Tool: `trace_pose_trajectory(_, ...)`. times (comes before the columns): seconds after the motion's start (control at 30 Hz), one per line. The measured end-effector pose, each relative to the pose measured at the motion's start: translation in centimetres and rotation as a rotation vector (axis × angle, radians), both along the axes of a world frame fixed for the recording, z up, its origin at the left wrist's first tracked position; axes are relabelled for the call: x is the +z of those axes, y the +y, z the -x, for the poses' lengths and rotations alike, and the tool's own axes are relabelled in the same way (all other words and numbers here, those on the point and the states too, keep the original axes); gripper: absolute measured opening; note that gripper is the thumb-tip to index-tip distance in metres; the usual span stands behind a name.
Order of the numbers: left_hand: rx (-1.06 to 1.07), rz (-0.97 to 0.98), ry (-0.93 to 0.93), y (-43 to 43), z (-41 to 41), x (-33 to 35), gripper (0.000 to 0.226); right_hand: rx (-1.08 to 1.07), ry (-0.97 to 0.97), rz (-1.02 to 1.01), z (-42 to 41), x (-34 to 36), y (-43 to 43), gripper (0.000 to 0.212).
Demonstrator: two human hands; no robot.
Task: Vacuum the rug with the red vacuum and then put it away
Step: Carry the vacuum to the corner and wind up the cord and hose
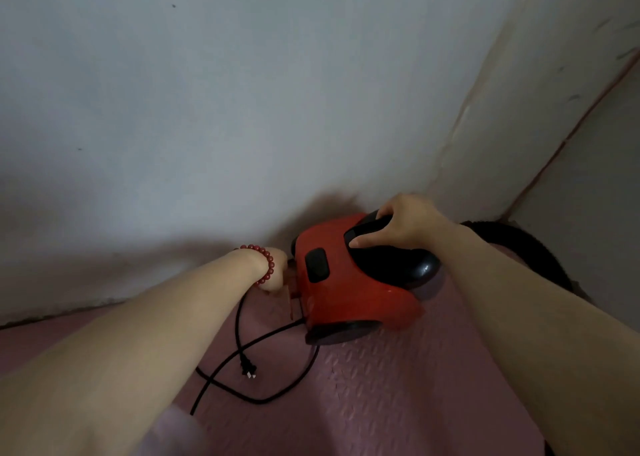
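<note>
By the grey wall (207, 109) I see the right hand (408, 223) gripping the red plastic vacuum (346, 292) on the pink embossed mat (381, 386), the left hand (275, 272) beside it with its grip hidden, and a black cord (277, 396) looped in front.

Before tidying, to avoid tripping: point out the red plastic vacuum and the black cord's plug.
red plastic vacuum (346, 292): head view, red housing.
black cord's plug (246, 366): head view, plug body.

Your red vacuum (346, 282), black-handled, sits on the pink mat (381, 403) against the far wall, its black cord (258, 401) looped near-left, plug (248, 369) loose.
</note>
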State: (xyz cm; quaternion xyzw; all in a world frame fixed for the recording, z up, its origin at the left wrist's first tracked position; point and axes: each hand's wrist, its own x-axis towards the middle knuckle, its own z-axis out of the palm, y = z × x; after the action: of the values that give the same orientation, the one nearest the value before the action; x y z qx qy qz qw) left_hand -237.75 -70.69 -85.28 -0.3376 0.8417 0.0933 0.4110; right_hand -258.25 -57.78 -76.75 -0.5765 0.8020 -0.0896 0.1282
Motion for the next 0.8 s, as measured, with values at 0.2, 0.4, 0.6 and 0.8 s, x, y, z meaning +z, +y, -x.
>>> trace_pose_trajectory(0.2,-0.038,-0.052,0.006,1.2,2.5,-0.2,0.043,-0.018,0.042,-0.063,2.4,-1.0,2.8,0.085)
trace_pose_trajectory(0.4,-0.138,-0.044,0.006,1.7,6.1,-1.5,0.046,-0.041,-0.005,-0.056,5.1,-2.6,4.6,0.095)
trace_pose_trajectory(0.6,-0.170,0.013,0.023,2.0,8.9,-6.2,0.026,-0.051,0.007,-0.049,6.5,-4.3,4.8,0.088)
trace_pose_trajectory(0.8,-0.151,0.104,0.117,0.5,9.2,-7.6,0.031,-0.080,-0.032,-0.049,6.9,-5.8,4.1,0.083)
